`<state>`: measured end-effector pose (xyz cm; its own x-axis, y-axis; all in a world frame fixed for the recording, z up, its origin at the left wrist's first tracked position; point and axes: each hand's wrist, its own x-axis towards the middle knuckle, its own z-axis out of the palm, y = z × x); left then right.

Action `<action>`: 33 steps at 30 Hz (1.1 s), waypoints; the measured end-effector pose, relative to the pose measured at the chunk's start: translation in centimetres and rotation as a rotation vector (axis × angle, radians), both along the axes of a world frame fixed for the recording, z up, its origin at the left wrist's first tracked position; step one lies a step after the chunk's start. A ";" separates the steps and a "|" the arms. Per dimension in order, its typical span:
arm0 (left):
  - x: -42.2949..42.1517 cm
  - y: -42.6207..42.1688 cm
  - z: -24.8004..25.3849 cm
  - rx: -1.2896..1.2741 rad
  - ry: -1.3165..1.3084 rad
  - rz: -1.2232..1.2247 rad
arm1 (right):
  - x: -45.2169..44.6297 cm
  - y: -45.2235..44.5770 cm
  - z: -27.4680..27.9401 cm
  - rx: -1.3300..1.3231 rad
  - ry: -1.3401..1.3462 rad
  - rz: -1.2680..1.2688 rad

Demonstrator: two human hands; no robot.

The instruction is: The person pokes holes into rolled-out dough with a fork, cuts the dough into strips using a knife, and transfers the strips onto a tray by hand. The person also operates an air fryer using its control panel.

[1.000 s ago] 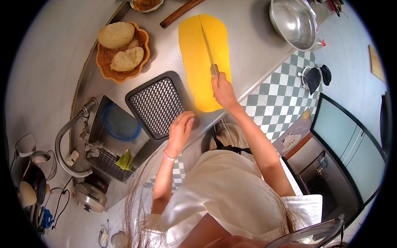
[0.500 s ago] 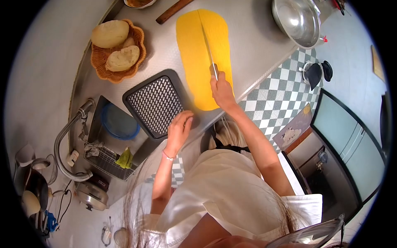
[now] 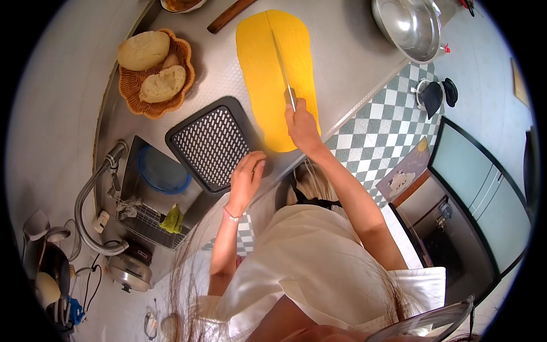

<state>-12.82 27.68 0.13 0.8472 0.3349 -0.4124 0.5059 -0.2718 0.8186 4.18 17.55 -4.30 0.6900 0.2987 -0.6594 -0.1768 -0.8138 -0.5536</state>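
Observation:
A long flat sheet of yellow dough [image 3: 256, 62] lies on the metal counter. My right hand [image 3: 303, 128] is wrapped round the handle of a knife [image 3: 286, 77], whose blade lies lengthwise along the dough. From the far end of the sheet a thin cut line runs to the blade tip. My left hand [image 3: 247, 176] rests by the counter edge, at the near right corner of a dark perforated tray [image 3: 208, 142]; its fingers are bent and close together, and whether anything is under them is hidden.
A wicker basket [image 3: 130, 85] with pale bread pieces stands at the left. Beyond are a wooden stick [image 3: 231, 15] and a bowl [image 3: 182, 4]. A steel bowl [image 3: 407, 28] sits at the right. Left of me is a sink with a faucet [image 3: 85, 199] and blue basin [image 3: 162, 170].
The view has shifted slightly, so the counter items appear a little further left and up. My right hand keeps its hold on the knife, and my left hand stays beside the tray.

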 end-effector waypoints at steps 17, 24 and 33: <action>-0.3 -0.2 -0.4 -0.027 0.054 0.002 | -1.4 -0.5 -1.9 0.019 -0.177 0.025; -0.7 -0.3 -0.2 0.001 0.045 -0.015 | -1.7 -0.8 -3.1 0.004 -0.207 0.039; -1.4 -1.2 0.9 0.023 0.016 -0.017 | -1.5 -0.4 -1.7 0.041 -0.227 0.019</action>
<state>-14.25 26.50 1.03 0.8461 0.3303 -0.4184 0.5142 -0.2989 0.8039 2.70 17.12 -6.00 0.8133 0.3369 -0.4745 -0.0282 -0.7916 -0.6105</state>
